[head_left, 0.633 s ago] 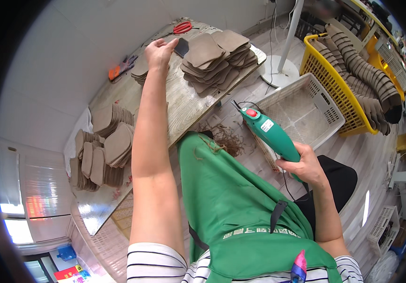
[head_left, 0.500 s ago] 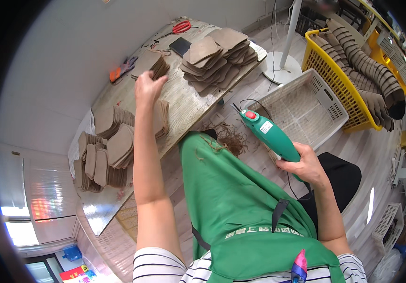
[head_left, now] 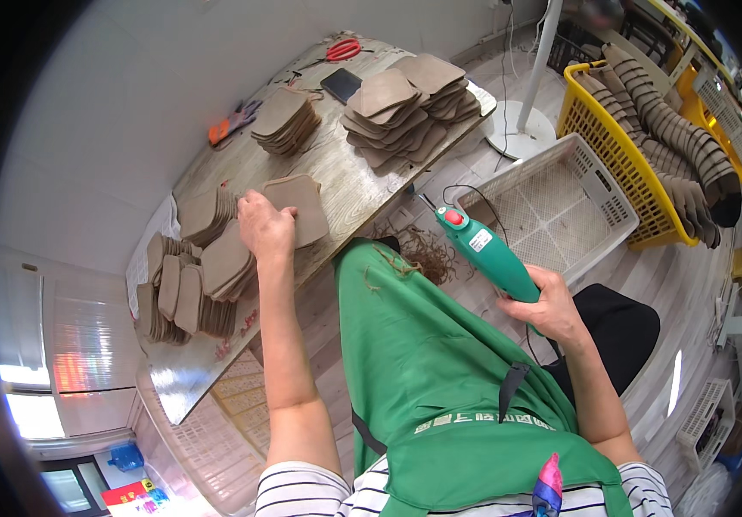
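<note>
My left hand (head_left: 268, 227) is over the table's near left part, closed at the left edge of a flat brown padded piece (head_left: 299, 207) with rounded corners. The thumb rests by that edge; the other fingertips are partly hidden. To the right, above the floor, my right hand (head_left: 554, 303) is wrapped round a green electric cutter (head_left: 496, 260) with a red button. Its narrow metal tip points up and left, and a dark cord hangs from it. A neat stack of similar brown pieces (head_left: 283, 122) stands farther back on the table.
More stacks of brown pieces (head_left: 186, 297) fill the table's left end; a larger pile (head_left: 405, 108) sits at its right. Red-handled scissors (head_left: 343, 49), a dark phone (head_left: 341, 84) and a glove (head_left: 231, 125) lie behind. A white crate (head_left: 530, 207) and a full yellow basket (head_left: 629, 155) stand right.
My left hand has come down and nearer from the back stack to the brown piece at the near edge. The right hand keeps the cutter, which has shifted slightly left.
</note>
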Motion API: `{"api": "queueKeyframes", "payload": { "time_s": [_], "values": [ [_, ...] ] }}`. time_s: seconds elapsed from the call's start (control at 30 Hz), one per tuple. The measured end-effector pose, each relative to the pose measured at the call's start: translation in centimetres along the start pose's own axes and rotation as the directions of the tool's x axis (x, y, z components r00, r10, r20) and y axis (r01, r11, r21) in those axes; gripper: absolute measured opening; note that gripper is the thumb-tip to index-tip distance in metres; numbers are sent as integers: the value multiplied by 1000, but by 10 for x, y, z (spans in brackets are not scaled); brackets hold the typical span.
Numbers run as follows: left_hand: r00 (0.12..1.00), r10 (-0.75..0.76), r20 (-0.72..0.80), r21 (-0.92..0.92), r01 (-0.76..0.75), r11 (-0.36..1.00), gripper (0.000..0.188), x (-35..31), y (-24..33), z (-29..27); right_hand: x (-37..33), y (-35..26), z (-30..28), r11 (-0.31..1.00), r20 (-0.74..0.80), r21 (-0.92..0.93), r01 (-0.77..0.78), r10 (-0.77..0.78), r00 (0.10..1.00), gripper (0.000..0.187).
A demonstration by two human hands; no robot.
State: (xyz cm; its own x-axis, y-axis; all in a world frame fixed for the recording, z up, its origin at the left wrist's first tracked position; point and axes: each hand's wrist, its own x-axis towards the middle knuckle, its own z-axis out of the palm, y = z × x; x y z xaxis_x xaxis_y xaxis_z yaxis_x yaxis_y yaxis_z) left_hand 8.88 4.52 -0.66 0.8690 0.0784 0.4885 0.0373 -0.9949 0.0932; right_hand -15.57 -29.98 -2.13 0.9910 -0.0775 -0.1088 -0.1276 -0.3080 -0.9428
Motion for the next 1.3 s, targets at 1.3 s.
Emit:
{"api": "queueKeyframes", "payload": {
  "time_s": [1.3],
  "values": [
    [960,-204,191,-44,216,976,78,-21,15,9,-11,-3,22,999,55,-32,25,-23,998,34]
  ]
}}
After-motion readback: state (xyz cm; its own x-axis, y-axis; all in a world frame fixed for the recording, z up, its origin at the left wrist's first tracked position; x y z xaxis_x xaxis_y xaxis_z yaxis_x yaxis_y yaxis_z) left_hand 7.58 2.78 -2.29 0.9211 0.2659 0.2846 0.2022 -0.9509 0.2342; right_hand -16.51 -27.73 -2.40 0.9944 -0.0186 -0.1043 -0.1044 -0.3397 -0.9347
